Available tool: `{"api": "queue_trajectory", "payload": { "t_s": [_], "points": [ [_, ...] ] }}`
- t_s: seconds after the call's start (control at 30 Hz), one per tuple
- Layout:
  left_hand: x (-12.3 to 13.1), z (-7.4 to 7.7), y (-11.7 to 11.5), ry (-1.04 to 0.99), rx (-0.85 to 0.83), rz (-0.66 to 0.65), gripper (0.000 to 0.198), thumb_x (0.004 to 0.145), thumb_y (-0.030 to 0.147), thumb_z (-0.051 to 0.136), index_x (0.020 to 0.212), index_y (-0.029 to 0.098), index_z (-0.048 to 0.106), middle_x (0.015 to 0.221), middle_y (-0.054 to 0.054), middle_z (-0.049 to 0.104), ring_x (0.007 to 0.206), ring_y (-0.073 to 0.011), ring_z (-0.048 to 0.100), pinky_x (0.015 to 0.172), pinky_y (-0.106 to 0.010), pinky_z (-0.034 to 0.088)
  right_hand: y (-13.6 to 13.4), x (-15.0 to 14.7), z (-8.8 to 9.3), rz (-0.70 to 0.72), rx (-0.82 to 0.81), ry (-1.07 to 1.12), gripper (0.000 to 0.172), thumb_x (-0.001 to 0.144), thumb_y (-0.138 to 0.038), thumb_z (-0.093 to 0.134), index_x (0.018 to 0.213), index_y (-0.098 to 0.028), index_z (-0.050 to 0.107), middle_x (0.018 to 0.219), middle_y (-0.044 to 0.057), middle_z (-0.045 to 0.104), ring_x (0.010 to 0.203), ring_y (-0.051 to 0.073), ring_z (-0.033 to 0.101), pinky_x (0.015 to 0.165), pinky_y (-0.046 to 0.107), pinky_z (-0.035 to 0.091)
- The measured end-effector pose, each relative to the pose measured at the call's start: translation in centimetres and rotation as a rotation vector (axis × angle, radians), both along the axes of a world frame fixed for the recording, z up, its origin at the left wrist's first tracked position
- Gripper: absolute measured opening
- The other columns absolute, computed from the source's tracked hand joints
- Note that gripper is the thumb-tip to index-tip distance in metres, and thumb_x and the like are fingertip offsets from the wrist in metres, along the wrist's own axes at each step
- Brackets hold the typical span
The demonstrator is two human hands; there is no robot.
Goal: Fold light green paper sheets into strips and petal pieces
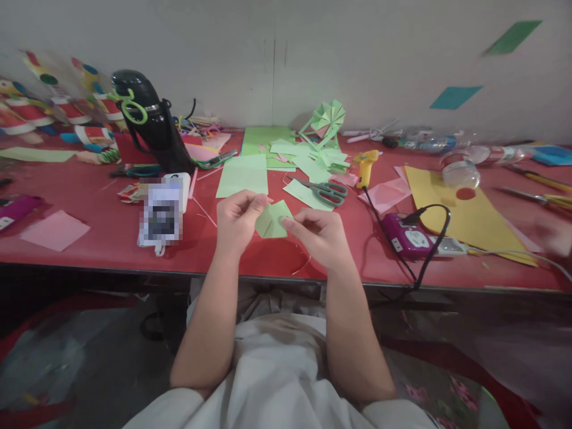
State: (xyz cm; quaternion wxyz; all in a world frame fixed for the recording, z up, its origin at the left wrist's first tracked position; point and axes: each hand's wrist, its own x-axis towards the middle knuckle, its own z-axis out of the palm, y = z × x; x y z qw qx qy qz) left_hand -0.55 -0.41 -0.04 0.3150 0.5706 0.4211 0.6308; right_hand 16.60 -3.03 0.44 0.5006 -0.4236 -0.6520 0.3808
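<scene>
Between my hands is a small piece of light green paper with a crease across it, held above the red table. My left hand pinches its upper left side between thumb and fingers. On the right side, my right hand grips the paper's edge with thumb and curled fingers. Just beyond lie grey-handled scissors, partly on a green paper piece. A larger pale green sheet lies behind my left hand. Farther back, a folded green paper wheel stands among loose green pieces.
Right of my hands are a yellow glue gun, a purple power adapter with a black cable, and yellow paper. A black bottle and a phone, partly blurred out, are at left. Plastic bottles lie far right.
</scene>
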Motion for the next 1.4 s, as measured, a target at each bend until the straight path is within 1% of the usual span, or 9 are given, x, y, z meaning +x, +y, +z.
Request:
{"api": "queue_trajectory", "payload": {
  "t_s": [0.17,0.37,0.47,0.57,0.8,0.97,1.07,1.13,1.4],
  "points": [
    [-0.2,-0.3,0.2,-0.062,-0.1,-0.115,0.033,0.078,0.053,0.075,0.082,0.021,0.078,0.071,-0.003,0.07,0.064,-0.014,0.059,0.059,-0.027,0.045,0.1,0.1,-0.1,-0.043,-0.001,0.034,0.035,0.083,-0.043,0.072,0.061,-0.018,0.062,0.055,-0.002,0.052,0.055,0.01,0.043,0.054,0.027,0.037],
    [-0.2,-0.7,0.6,-0.057,-0.057,-0.008,0.033,0.077,0.053,0.076,0.078,0.02,0.077,0.072,-0.003,0.071,0.066,-0.0143,0.062,0.06,-0.026,0.048,0.2,0.0,-0.1,-0.037,-0.011,0.049,0.035,0.082,-0.045,0.073,0.062,-0.018,0.062,0.057,-0.001,0.055,0.055,0.01,0.045,0.054,0.027,0.038],
    [-0.4,-0.9,0.7,-0.112,-0.133,-0.102,0.036,0.08,0.055,0.073,0.083,0.02,0.077,0.072,-0.003,0.07,0.064,-0.0135,0.062,0.06,-0.026,0.05,0.3,0.1,-0.2,-0.066,-0.024,0.079,0.037,0.081,-0.046,0.073,0.061,-0.018,0.062,0.055,-0.002,0.053,0.054,0.01,0.044,0.052,0.026,0.036],
    [-0.8,-1.1,0.9,-0.146,-0.183,-0.172,0.034,0.073,0.05,0.08,0.088,0.02,0.077,0.075,-0.004,0.072,0.067,-0.0139,0.065,0.065,-0.027,0.055,0.5,0.3,-0.4,-0.118,-0.04,0.116,0.04,0.08,-0.049,0.074,0.06,-0.018,0.061,0.054,-0.002,0.052,0.052,0.01,0.043,0.05,0.026,0.034],
    [-0.4,-1.2,0.9,-0.118,-0.141,-0.057,0.028,0.073,0.043,0.082,0.084,0.018,0.076,0.073,-0.004,0.073,0.067,-0.0145,0.066,0.063,-0.026,0.056,0.7,0.2,-0.4,-0.115,-0.049,0.129,0.038,0.08,-0.051,0.074,0.064,-0.018,0.064,0.057,-0.001,0.054,0.055,0.01,0.047,0.052,0.026,0.038],
    [0.0,-0.3,0.2,-0.078,-0.203,-0.18,0.032,0.071,0.037,0.083,0.095,0.017,0.075,0.086,-0.007,0.075,0.079,-0.0186,0.071,0.068,-0.027,0.059,1.2,0.2,-1.0,-0.215,0.02,0.168,0.026,0.083,-0.045,0.073,0.087,-0.02,0.074,0.078,0.003,0.068,0.07,0.014,0.059,0.065,0.029,0.05],
    [0.0,0.1,-0.1,-0.001,-0.221,-0.289,0.038,0.071,0.03,0.082,0.106,0.017,0.073,0.092,-0.008,0.075,0.083,-0.0193,0.071,0.069,-0.027,0.058,1.4,0.2,-1.4,-0.233,0.073,0.146,0.026,0.085,-0.042,0.071,0.102,-0.022,0.076,0.097,0.006,0.073,0.081,0.017,0.065,0.072,0.032,0.054],
    [0.1,0.1,-0.1,0.028,-0.224,-0.333,0.041,0.074,0.028,0.08,0.112,0.019,0.071,0.09,-0.006,0.075,0.081,-0.0183,0.071,0.069,-0.027,0.058,1.5,0.2,-1.6,-0.234,0.117,0.085,0.028,0.088,-0.04,0.069,0.109,-0.024,0.075,0.102,0.006,0.073,0.083,0.017,0.065,0.072,0.032,0.055],
    [0.3,-0.2,0.4,0.109,-0.094,-0.283,0.04,0.077,0.029,0.078,0.116,0.022,0.072,0.121,-0.01,0.07,0.114,-0.0231,0.064,0.076,-0.026,0.058,1.6,0.4,-1.4,-0.229,0.302,-0.121,0.025,0.093,-0.032,0.062,0.115,-0.027,0.074,0.111,0.008,0.067,0.092,0.018,0.064,0.075,0.032,0.057]
  ]
}}
